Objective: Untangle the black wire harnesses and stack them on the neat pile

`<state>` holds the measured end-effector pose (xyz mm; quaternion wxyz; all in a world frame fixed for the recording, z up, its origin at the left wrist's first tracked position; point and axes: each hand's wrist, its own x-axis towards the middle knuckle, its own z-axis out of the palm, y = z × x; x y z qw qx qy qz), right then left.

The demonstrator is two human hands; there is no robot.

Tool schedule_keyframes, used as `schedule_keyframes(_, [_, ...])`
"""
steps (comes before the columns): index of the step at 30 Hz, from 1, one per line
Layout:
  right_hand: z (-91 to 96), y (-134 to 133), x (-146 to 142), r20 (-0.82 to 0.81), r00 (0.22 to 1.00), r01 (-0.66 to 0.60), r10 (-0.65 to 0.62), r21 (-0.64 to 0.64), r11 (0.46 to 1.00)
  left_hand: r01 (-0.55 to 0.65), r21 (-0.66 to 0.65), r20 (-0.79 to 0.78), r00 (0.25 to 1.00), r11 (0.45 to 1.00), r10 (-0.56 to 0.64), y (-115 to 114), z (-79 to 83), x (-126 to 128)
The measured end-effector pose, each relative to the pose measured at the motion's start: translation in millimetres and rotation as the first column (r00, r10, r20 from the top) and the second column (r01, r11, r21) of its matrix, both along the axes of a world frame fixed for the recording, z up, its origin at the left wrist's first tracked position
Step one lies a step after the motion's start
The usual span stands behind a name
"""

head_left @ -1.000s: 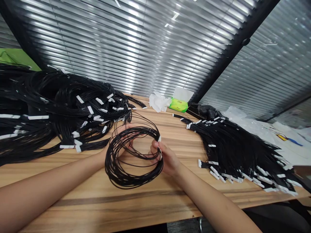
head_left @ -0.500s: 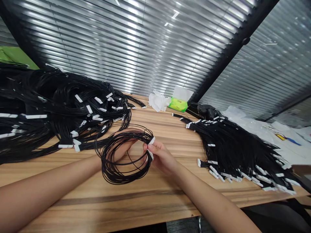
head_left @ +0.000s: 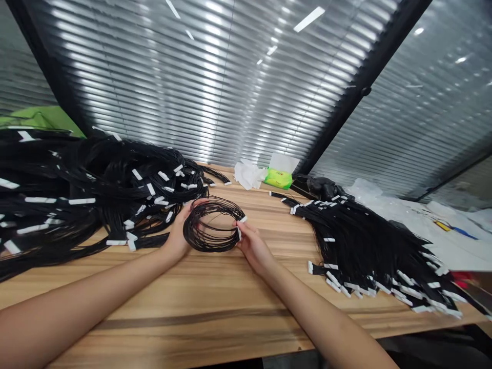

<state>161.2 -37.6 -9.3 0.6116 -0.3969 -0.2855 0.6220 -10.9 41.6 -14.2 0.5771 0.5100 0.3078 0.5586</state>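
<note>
A coil of thin black wires (head_left: 199, 238) hangs between my hands above the wooden tabletop, forming a fairly tight ring. My left hand (head_left: 179, 233) wraps around the coil's left side, with the fingers curled over the loops. My right hand (head_left: 251, 248) pinches the coil's right side, where small white connector ends (head_left: 241, 227) stick out. A large tangled heap of black wires with white connectors (head_left: 115, 189) lies just beyond my left hand. A combed bundle of similar wires (head_left: 365, 246) lies to the right.
The wooden table (head_left: 192, 292) runs under everything, and its front edge is below my forearms. Crumpled tissue (head_left: 249, 174), a green tissue pack (head_left: 277, 179) and a black glove-like object (head_left: 325, 187) lie at the back. White plastic sheeting (head_left: 388, 197) lies to the right, below window blinds.
The coil has drawn into a smaller, tighter ring, and its loose loops are gone. My hands sit closer together. The whole scene lies slightly lower in the view.
</note>
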Motion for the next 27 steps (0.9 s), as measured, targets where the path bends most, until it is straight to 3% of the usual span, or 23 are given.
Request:
schedule_keyframes(3, [-1.9, 6.6, 4.4, 0.067, 0.997, 0.033, -0.036, 0.048, 0.998, -0.018, -0.050, 0.078, 0.997, 0.999, 0.022, -4.0, 3.4, -3.1])
schedule_keyframes(5, [-2.4, 11.6, 8.2, 0.185, 0.982, 0.023, -0.043, 0.105, 0.994, -0.017, 0.031, 0.067, 0.998, 0.999, 0.015, -4.3, 3.1, -2.6])
schedule_keyframes(8, [-2.8, 17.8, 11.8, 0.297, 0.955, -0.038, -0.013, 0.164, 0.986, -0.038, 0.164, -0.152, 0.986, 0.986, 0.064, -1.2, -0.1, -1.4])
schedule_keyframes(12, [-6.5, 21.7, 13.6, 0.300, 0.947, 0.051, -0.113, 0.208, 0.977, 0.035, 0.184, -0.294, 0.956, 0.982, 0.021, 0.0, -3.6, -2.2])
schedule_keyframes(15, [-10.4, 23.6, 16.1, 0.255, 0.949, 0.150, -0.183, 0.145, 0.978, 0.063, 0.171, -0.310, 0.951, 0.983, -0.007, -3.0, -3.3, -3.5])
schedule_keyframes(18, [-10.5, 23.0, 16.7, 0.270, 0.949, 0.130, -0.160, 0.126, 0.983, 0.122, 0.163, -0.317, 0.946, 0.979, -0.065, -6.3, -1.8, -4.4])
schedule_keyframes(22, [-1.6, 16.9, 10.0, 0.313, 0.947, 0.043, -0.074, 0.103, 0.994, 0.183, 0.176, -0.338, 0.934, 0.967, -0.115, -11.0, 0.0, -5.1])
schedule_keyframes(24, [7.2, 13.9, 7.7, 0.388, 0.919, -0.093, 0.063, 0.060, 0.994, 0.215, 0.197, -0.362, 0.923, 0.956, -0.133, -13.5, 0.8, -5.7])
schedule_keyframes(27, [26.3, 13.8, 11.5, 0.556, 0.750, -0.363, 0.358, -0.107, 0.926, 0.227, 0.239, -0.402, 0.908, 0.944, -0.116, -15.7, 1.3, -7.3])
